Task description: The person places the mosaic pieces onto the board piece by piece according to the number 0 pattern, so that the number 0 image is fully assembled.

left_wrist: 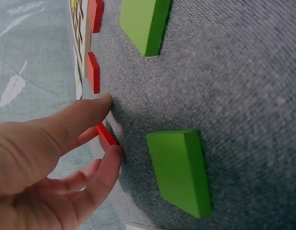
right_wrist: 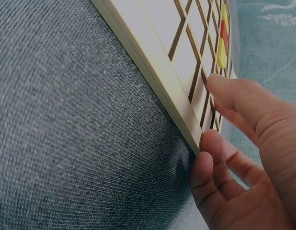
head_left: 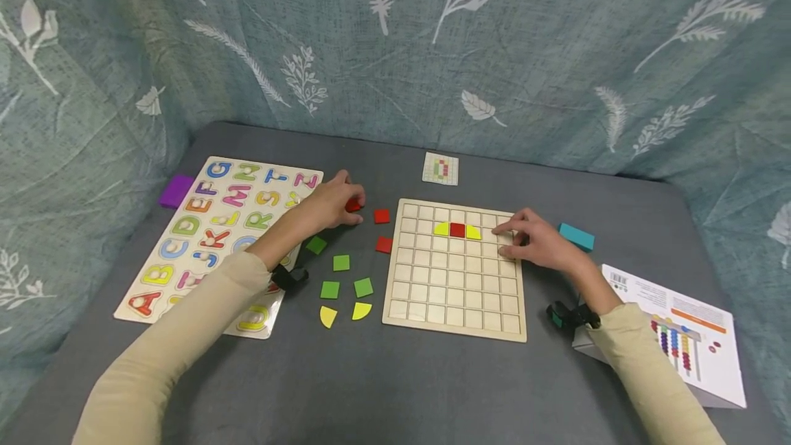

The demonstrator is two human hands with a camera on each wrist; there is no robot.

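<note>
Sleeves: two cream long sleeves come in from the bottom edge, a black wrist-worn camera strapped on each.
Left hand: left hand [head_left: 334,201] has thumb and fingers curled round a small flat red square wooden tile [left_wrist: 106,135], pinching it by its edges on the grey fabric table cover [head_left: 371,390].
Tile position: just left of the pale wooden grid board [head_left: 395,307], near two more red square tiles [head_left: 382,216], with the wooden alphabet puzzle board [head_left: 185,225] on its other side.
Right hand: right hand [head_left: 537,242] lies with relaxed fingers on the grid board's right edge, holding nothing; thumb against the board's side.
Board contents: a red square between two yellow quarter-round pieces [head_left: 441,229] in the second row.
Loose pieces: green square tiles [head_left: 341,263] and yellow quarter-rounds [head_left: 361,310] lie between the boards.
Handling judgement: the tile looks light, stiff and thin with smooth painted faces; it sits low on the cloth, so opposite edges are likely the best hold.
</note>
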